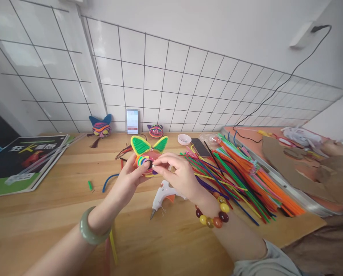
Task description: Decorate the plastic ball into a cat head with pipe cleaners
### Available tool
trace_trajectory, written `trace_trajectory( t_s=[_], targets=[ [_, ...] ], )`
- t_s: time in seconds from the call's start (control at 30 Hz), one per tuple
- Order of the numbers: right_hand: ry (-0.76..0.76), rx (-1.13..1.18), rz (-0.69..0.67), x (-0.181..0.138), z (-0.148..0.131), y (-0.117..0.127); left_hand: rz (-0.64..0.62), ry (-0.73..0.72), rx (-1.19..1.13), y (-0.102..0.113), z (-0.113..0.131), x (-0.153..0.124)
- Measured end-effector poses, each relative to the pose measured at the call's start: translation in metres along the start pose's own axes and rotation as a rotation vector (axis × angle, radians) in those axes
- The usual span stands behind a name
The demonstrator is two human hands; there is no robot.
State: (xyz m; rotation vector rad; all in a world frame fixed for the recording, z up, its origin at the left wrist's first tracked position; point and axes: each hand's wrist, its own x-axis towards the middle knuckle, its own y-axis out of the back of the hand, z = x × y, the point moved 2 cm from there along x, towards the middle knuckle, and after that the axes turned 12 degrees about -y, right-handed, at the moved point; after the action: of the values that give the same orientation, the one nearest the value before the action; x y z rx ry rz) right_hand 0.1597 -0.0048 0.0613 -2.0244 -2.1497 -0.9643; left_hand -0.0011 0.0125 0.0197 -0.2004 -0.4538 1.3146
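Green-eared ornament (152, 154) is held by the left hand (130, 173).

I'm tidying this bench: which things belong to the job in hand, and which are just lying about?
Belongs, it seems:
eared craft piece, held in left hand
glue gun
colourful pipe cleaners

Lying about, apparently:
magazine
dark phone
brown cardboard

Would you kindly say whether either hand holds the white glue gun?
No, the glue gun lies on the table; the left hand holds the eared ornament, with the right hand at it.
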Motion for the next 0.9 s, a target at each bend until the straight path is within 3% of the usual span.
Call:
trace_trajectory(
  t_s=[0.17, 0.3, 0.43, 0.67, 0.9],
  targets=[
    [-0.292, 0.081, -0.087, 0.025, 0.034, 0.033, 0.073, 0.041, -0.082, 0.009, -0.002, 0.010],
    [-0.458, -0.144, 0.119, 0.068, 0.093, 0.088, 0.137, 0.077, -0.168, 0.017, 0.001, 0.018],
    [-0.579, -0.333, 0.169, 0.103, 0.149, 0.125, 0.149, 0.084, -0.242, 0.022, 0.007, 0.022],
    [-0.699, -0.666, 0.003, 0.129, 0.205, 0.128, 0.133, 0.047, -0.213, 0.029, 0.008, 0.024],
    [-0.712, -0.924, -0.131, 0.153, 0.224, 0.126, 0.154, 0.026, -0.167, 0.034, 0.007, 0.025]
  ],
)
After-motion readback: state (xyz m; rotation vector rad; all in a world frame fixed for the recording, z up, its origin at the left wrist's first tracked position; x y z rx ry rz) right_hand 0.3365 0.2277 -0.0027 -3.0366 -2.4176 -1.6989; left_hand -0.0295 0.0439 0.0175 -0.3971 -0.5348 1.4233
